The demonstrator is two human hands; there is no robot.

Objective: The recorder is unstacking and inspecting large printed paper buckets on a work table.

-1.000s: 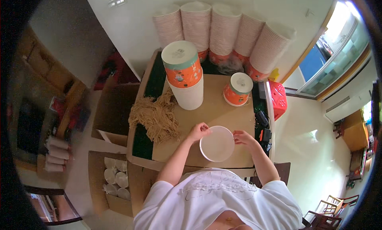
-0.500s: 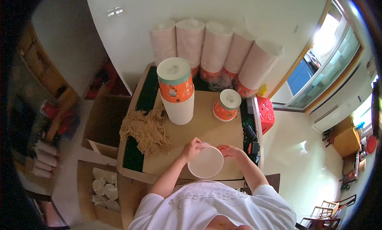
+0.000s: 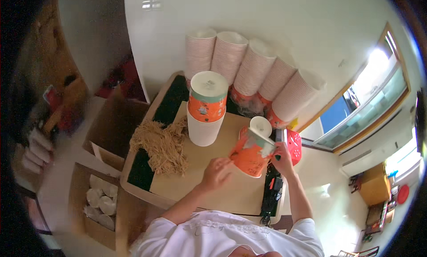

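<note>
An orange paper bucket with a green band hangs tilted over the right half of the table. My right hand grips it at its right end, fingers closed on the edge. Close to its left side is my left hand, slightly blurred, with its fingers loosely bent and apart. Just behind the tilted bucket stands an upturned paper bucket with a white base, partly covered by it. Farther left rises a stack of upturned buckets, an orange one on top of white ones.
Tall stacks of white paper buckets line the wall. Tan shredded paper lies on the table's left, black cables on its right. Open cardboard boxes stand left on the floor, and a red stool beyond the right edge.
The bucket has tipped from opening-up in front of me onto its side, moving right and away. My left hand has come off its rim; the right hand still holds it. The view has shifted.
</note>
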